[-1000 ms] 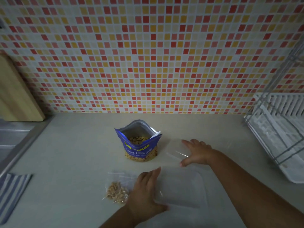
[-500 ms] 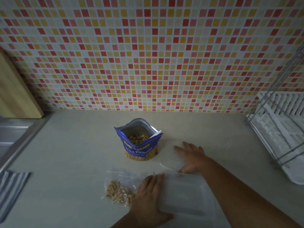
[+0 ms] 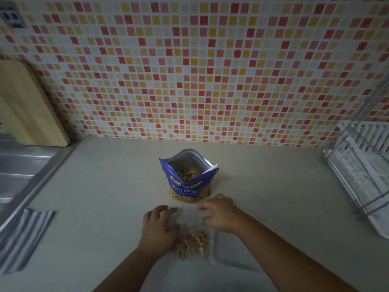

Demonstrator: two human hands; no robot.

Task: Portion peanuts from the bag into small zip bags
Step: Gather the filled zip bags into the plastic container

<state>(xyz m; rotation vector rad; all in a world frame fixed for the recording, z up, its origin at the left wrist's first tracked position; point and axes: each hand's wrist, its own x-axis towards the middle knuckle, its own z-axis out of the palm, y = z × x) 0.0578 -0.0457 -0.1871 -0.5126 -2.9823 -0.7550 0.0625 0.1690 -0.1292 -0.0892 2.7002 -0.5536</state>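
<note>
An open blue peanut bag point(image 3: 189, 180) is seen standing upright on the worktop point(image 3: 101, 186), far from the viewer and near the tiled wall point(image 3: 200, 70), with plenty of peanuts visible through its mouth and its clear lower window. Nearer, a small zip bag point(image 3: 193, 244) holding a modest heap of peanuts is laid flat between the two hands. The left hand point(image 3: 157, 228) is placed palm down at the left edge of this small bag, its fingers stretched forward and fairly straight over the clear upper part. The right hand point(image 3: 219, 216) is held just right of the bag's top, its fingers curled inward; whether the plastic is actually pinched cannot be told, as the film is nearly invisible in the dim, blurred view. A clear plastic tray point(image 3: 235, 253) is made out just right of the small bag, partly under the right forearm. A striped cloth point(image 3: 23, 237) is laid at the near left, a sink point(image 3: 19, 165) and a wooden board point(image 3: 27, 106) are found at the far left, and a dish rack point(image 3: 362, 165) is set at the right. One portion is judged to be filled, and its zip is probably being closed or is about to be, though a finished seal cannot be confirmed. Much is judged to be left: the big bag is far from emptied, and no other filled bags are seen.
</note>
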